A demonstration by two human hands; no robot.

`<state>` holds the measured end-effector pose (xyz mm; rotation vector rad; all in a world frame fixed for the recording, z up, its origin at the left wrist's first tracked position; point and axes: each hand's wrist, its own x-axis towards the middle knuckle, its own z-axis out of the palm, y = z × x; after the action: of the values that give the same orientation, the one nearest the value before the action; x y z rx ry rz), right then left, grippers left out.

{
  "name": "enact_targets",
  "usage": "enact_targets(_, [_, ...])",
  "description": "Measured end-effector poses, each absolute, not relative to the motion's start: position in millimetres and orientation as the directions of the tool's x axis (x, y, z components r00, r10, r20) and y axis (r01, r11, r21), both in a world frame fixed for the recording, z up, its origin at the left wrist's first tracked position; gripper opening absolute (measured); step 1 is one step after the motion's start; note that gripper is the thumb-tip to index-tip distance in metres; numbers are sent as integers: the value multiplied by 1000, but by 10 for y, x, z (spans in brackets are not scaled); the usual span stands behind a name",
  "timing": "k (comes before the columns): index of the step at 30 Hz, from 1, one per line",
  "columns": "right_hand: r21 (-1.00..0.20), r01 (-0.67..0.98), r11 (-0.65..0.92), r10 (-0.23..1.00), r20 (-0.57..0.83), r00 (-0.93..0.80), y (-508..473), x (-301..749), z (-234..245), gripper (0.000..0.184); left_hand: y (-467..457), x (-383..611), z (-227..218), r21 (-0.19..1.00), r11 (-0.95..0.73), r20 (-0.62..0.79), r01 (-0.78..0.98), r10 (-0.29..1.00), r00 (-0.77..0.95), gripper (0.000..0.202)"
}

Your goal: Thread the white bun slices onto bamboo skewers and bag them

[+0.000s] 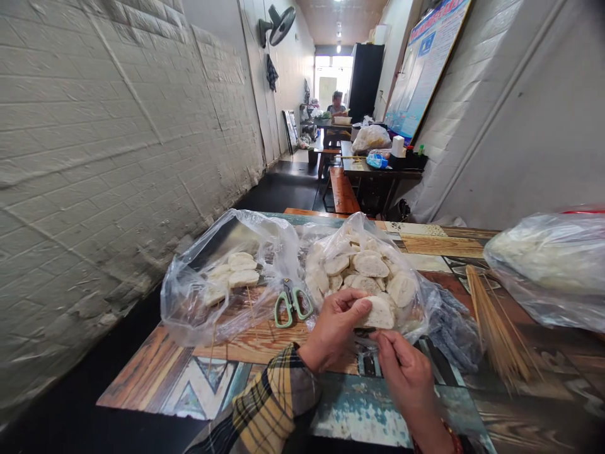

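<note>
Pale slice point(378, 313) is clamped between the fingers of our left hand point(334, 323), by a clear bag point(421, 314) of similar slices point(371, 264) on the worktop point(362, 410), while our right hand point(409, 372) pinches, fingers together, near its lower edge, anything held too small to tell.

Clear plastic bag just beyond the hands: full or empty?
Well filled, not empty. The clear plastic bag holds a heap of pale slices, piled up behind the left hand.
</note>
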<state>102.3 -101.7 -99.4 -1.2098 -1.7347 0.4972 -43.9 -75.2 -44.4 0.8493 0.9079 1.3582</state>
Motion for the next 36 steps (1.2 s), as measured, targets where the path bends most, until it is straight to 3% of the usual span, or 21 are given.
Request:
enact_targets(5, [-803,471,365,915,404,-21,-1012,1039,-899,44,-754,-437,-460,945,20,-1,-326,998,59,33])
enact_targets(9, [-941,281,188,962,234,142,-1014,1063,-866,43,-665,-563,-467,974,-91,93,-205,996,-3,38])
enact_targets(12, [-985,90,145,962,162,220,-1004,1068,-863,40,-604,-655,-500,961,-242,252,130,966,-65,25])
enact_targets(14, [-989,38,146,962,151,227,-993,1065,-871,39,-591,-683,-517,824,-341,377,453,926,13,17])
enact_targets(16, [-989,24,146,965,148,217,-983,1060,-885,39,-601,-682,-522,612,-408,409,678,896,170,12])
enact_targets(19, [-989,18,144,968,144,203,-977,1057,-903,39,-634,-651,-512,388,-430,330,815,891,313,13])
enact_targets(23, [-991,42,128,973,133,188,-983,1061,-898,41,-656,-620,-526,265,-419,256,869,899,355,15])
enact_targets(26, [-990,69,125,975,136,175,-985,1063,-881,42,-641,-623,-565,333,-448,283,830,887,365,14])
enact_targets(29, [-989,80,128,973,140,181,-984,1064,-872,44,-598,-649,-603,550,-448,356,705,889,287,18])
enact_targets(33, [-977,139,162,969,184,166,-991,1072,-884,46,-523,-712,-617,883,-286,306,373,952,7,19])
enact_targets(36, [-964,189,186,967,214,141,-1006,1078,-891,47,-503,-745,-582,981,-185,191,66,975,-110,29])
